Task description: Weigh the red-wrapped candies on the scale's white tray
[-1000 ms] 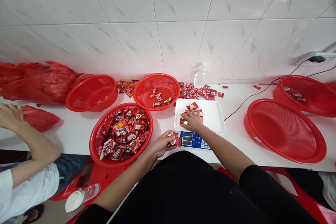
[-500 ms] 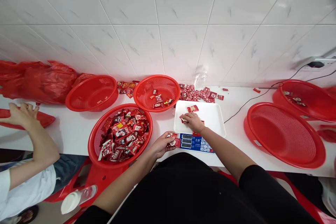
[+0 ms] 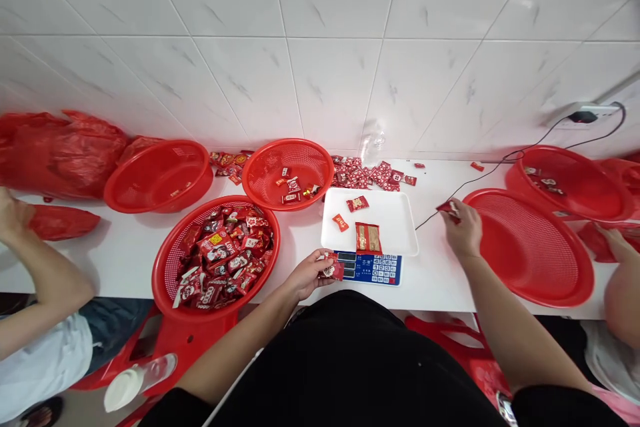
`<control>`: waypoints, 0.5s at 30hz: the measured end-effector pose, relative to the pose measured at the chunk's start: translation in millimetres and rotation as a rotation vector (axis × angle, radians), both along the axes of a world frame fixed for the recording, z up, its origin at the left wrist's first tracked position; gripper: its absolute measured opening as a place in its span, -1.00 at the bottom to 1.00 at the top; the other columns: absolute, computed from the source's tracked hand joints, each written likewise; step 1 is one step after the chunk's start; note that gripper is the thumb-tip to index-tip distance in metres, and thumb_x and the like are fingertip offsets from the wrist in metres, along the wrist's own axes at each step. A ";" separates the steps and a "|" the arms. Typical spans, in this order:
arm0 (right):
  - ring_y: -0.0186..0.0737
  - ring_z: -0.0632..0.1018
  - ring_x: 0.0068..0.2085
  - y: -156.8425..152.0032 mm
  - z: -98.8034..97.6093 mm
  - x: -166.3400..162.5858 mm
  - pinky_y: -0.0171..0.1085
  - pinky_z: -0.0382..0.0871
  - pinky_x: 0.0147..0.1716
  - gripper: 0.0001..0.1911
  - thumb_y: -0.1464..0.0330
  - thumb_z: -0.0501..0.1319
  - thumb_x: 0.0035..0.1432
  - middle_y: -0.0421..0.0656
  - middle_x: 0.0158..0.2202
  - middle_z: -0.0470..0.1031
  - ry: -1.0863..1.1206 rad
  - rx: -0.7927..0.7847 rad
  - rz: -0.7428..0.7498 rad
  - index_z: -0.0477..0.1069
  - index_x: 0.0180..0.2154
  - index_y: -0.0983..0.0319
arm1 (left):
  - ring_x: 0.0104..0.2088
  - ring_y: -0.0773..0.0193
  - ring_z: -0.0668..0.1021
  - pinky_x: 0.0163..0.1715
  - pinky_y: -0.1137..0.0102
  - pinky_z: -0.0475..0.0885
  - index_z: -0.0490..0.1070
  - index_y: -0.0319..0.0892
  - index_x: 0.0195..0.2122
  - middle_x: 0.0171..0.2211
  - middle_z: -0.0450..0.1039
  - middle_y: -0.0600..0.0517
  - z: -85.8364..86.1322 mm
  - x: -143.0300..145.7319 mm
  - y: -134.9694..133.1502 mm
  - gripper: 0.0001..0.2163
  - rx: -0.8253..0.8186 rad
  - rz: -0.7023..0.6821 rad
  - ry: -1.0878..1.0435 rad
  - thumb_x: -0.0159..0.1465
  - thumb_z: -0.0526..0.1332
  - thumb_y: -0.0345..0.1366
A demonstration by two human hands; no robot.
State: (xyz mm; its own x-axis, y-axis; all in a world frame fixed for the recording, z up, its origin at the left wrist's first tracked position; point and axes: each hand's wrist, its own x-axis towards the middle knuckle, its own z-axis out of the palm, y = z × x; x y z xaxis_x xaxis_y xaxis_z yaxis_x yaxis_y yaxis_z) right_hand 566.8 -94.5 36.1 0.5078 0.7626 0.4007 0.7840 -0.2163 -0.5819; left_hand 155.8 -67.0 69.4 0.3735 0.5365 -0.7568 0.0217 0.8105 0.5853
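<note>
L hand (image 3: pixel 307 275): fingers closed on red packets (image 3: pixel 331 268), by left end of scale (image 3: pixel 373 269). R hand (image 3: pixel 465 229): fingers pinched on wrapped sweets (image 3: pixel 449 209), by near right basket (image 3: pixel 530 243). 3 pkts (image 3: pixel 368 239) on tray (image 3: pixel 396 221).

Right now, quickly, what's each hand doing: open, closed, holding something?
Left hand: closed, holding at least one small red printed packet.
Right hand: closed, holding at least one small dark-red wrapped packet, near the round red plastic basket.
</note>
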 end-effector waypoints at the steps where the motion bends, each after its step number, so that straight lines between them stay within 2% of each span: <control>1: 0.30 0.38 0.16 -13.8 -2.7 21.5 0.27 0.21 0.12 -0.39 0.05 0.06 0.24 0.21 0.09 0.44 -0.007 -0.017 -0.044 0.33 0.23 0.16 | -0.39 0.29 0.60 -0.34 0.42 0.50 0.30 -0.13 -0.09 -0.27 0.53 -0.02 0.4 2.1 -0.4 -0.72 -0.001 -0.003 0.002 0.21 0.32 -0.32; 5: 0.37 0.21 0.30 -50.6 -17.2 84.2 0.41 -0.02 0.18 -0.31 -0.03 0.09 0.17 0.14 0.26 0.28 0.019 -0.099 -0.136 0.21 0.29 0.00 | -0.38 0.30 0.59 -0.36 0.44 0.49 0.30 -0.13 -0.08 -0.27 0.53 -0.02 1.5 8.5 -2.2 -0.73 0.000 -0.008 0.009 0.23 0.30 -0.34; 8: 0.44 0.00 0.38 -49.5 -21.9 81.2 0.50 -0.16 0.18 -0.25 -0.06 0.14 0.12 0.06 0.39 0.06 0.021 -0.149 -0.181 0.16 0.31 -0.04 | -0.38 0.31 0.59 -0.37 0.45 0.49 0.30 -0.13 -0.08 -0.28 0.53 -0.01 0.7 11.5 -3.5 -0.73 0.000 -0.006 0.011 0.23 0.30 -0.33; 10: 0.41 -0.05 0.40 -37.3 -21.6 46.1 0.45 -0.10 0.21 -0.25 -0.04 0.12 0.15 0.07 0.41 0.01 0.010 -0.190 -0.119 0.14 0.32 0.03 | -0.38 0.31 0.58 -0.37 0.44 0.49 0.30 -0.13 -0.08 -0.28 0.53 -0.01 -0.4 12.5 -4.4 -0.73 -0.003 -0.007 0.006 0.22 0.31 -0.32; 13: 0.24 0.08 0.39 -14.1 -22.3 -42.7 0.21 0.11 0.25 -0.23 -0.03 0.03 0.22 0.19 0.38 0.04 0.068 -0.305 0.057 0.12 0.32 0.26 | -0.38 0.30 0.59 -0.36 0.44 0.48 0.31 -0.12 -0.08 -0.28 0.53 0.00 -1.4 12.1 -5.2 -0.68 -0.009 0.000 0.004 0.18 0.36 -0.29; 15: 0.17 0.23 0.33 -0.7 -25.0 -104.8 0.10 0.26 0.19 -0.24 -0.07 0.07 0.18 0.10 0.36 0.13 0.083 -0.366 0.167 0.18 0.29 0.18 | -0.37 0.28 0.59 -0.35 0.43 0.49 0.32 -0.11 -0.08 -0.27 0.53 0.00 -0.7 10.2 -5.3 -0.65 -0.013 0.009 0.010 0.15 0.39 -0.27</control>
State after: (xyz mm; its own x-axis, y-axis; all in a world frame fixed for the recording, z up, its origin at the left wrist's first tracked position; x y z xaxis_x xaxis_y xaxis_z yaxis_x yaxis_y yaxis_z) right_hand 462.0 -95.1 11.1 0.3839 0.9220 0.0501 0.7794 -0.2945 -0.5530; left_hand 165.9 -72.3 68.6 0.3614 0.5298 -0.7673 0.0199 0.8183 0.5744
